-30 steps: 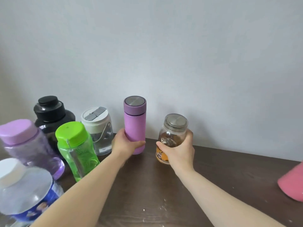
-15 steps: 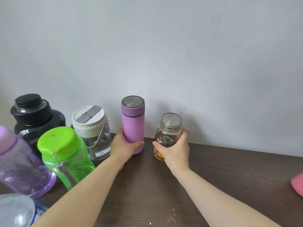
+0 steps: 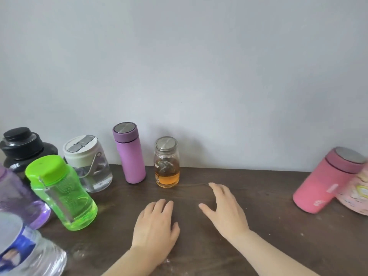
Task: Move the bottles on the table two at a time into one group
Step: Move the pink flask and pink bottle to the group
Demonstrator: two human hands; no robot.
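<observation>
Both hands were empty, palms down and fingers loosely spread over the dark wood-grain table (image 3: 258,196). The left hand (image 3: 156,226) and the right hand (image 3: 225,212) sat side by side, near the two bottles at the wall but touching neither.

The matte lilac flask (image 3: 129,154), a slim cylinder with a brushed steel top, stood upright against the grey wall. Just beside it stood the small glass jar (image 3: 166,164), round-shouldered, with a metal lid and amber liquid in its lower part.

To the left clustered the clear jug with a cream lid (image 3: 87,162) and wire handle, the black wide-necked bottle (image 3: 22,148), the translucent green bottle (image 3: 61,192) with a glossy lime cap, a translucent purple bottle (image 3: 18,198), and a clear plastic bottle with a blue label (image 3: 23,253) at the frame's edge.

Well apart at the far right stood a matte pink flask (image 3: 326,182) with a steel top, touching a pale patterned container (image 3: 358,194) cut off by the frame.
</observation>
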